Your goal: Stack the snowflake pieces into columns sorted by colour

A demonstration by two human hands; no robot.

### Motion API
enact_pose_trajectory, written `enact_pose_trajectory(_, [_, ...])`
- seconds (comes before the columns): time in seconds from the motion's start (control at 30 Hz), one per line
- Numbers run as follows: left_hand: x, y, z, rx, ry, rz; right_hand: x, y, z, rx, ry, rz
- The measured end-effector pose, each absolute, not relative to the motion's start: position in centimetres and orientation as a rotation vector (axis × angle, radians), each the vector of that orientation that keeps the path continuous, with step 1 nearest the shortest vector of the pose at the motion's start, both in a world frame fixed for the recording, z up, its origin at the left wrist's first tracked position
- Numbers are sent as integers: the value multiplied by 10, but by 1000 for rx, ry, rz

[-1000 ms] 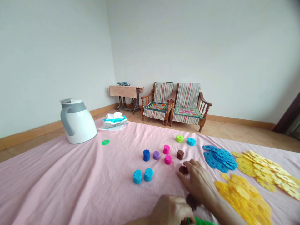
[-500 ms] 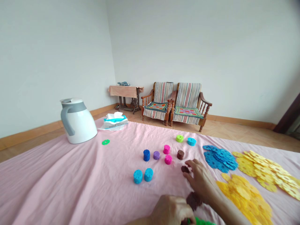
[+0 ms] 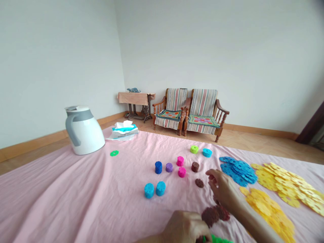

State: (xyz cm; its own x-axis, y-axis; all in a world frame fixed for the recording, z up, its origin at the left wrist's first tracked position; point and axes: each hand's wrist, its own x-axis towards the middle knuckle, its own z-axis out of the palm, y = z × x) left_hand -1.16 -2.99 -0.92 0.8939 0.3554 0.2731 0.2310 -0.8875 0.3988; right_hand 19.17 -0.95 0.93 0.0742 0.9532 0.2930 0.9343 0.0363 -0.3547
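Observation:
My right hand (image 3: pixel 220 186) hovers with loosely bent fingers apart and nothing in them. Just left of it lies a small flat brown disc (image 3: pixel 199 183) with a notched edge. Behind that stands a short brown stack of discs (image 3: pixel 195 167). Loose dark brown discs (image 3: pixel 210 216) lie in a small heap below my right wrist. At the bottom edge my left hand (image 3: pixel 186 225) is closed, its fingers curled down; what they hold is mostly hidden. Green discs (image 3: pixel 219 239) show beside its fingertips, cut off by the frame.
On the pink cloth (image 3: pixel 121 209) stand two light-blue stacks (image 3: pixel 155 189), pink stacks (image 3: pixel 181 172), a dark-blue stack (image 3: pixel 158 167) and a purple one (image 3: pixel 169 167). Blue (image 3: pixel 238 171) and yellow disc piles (image 3: pixel 269 211) lie right. A white jug (image 3: pixel 88 136) and tissue box (image 3: pixel 125 131) stand left.
My right hand has let go of the brown disc and moved a little right, leaving the disc on the cloth. More of the brown heap shows. My left hand has hardly moved.

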Motion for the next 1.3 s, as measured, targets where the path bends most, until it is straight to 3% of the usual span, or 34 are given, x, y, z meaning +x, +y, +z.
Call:
enact_pose_trajectory(0.37, [-13, -31, -5, 2685, 438, 495, 219, -7, 7, -2101, -1927, 126])
enact_pose_trajectory(0.67, [-13, -30, -5, 2698, 436, 501, 215, -6, 2, -2018, -1795, 51])
enact_pose_trajectory(0.9, [-11, -31, -4, 2699, 457, 461, 183, -9, 9, -1729, -1913, 185])
enact_pose_trajectory(1.3, [-11, -30, -5, 2710, 443, 471, 192, -7, 21, -1711, -1860, 184])
